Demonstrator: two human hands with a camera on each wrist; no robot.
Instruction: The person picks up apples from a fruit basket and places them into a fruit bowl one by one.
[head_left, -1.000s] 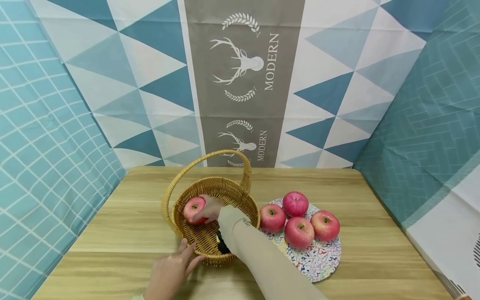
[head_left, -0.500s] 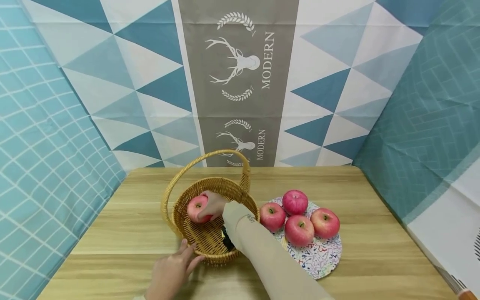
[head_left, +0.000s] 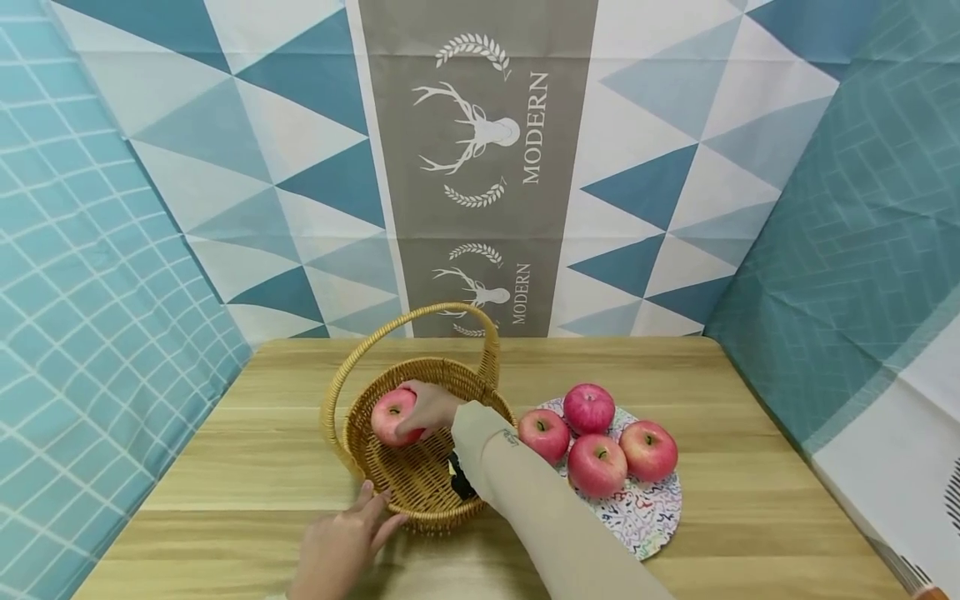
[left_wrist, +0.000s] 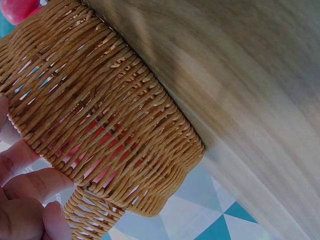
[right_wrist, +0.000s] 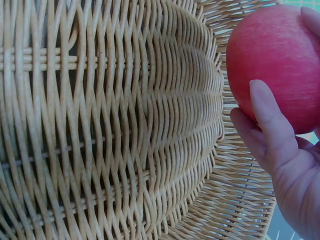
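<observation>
Inside a wicker basket (head_left: 427, 508) with a tall arched handle, my right hand (head_left: 433, 407) grips a red apple (head_left: 392, 417). The right wrist view shows the thumb and fingers of that hand (right_wrist: 290, 160) around the apple (right_wrist: 275, 60), close to the woven wall. At the basket's near left rim is my left hand (head_left: 341, 537), holding the edge. From the left wrist, the fingers (left_wrist: 40, 185) meet the rim, and red shows through the gaps in the weave. A black object (head_left: 461, 479) by the right sleeve is partly hidden.
To the right of the basket, several red apples (head_left: 596, 467) sit on a round white mat with coloured squiggles (head_left: 645, 525). Everything stands on a wood-grain table (head_left: 750, 500). Patterned cloth (head_left: 480, 167) hangs behind and along both sides.
The apple in my right hand has shifted slightly to the right within the basket over the last second. My left hand stays on the rim.
</observation>
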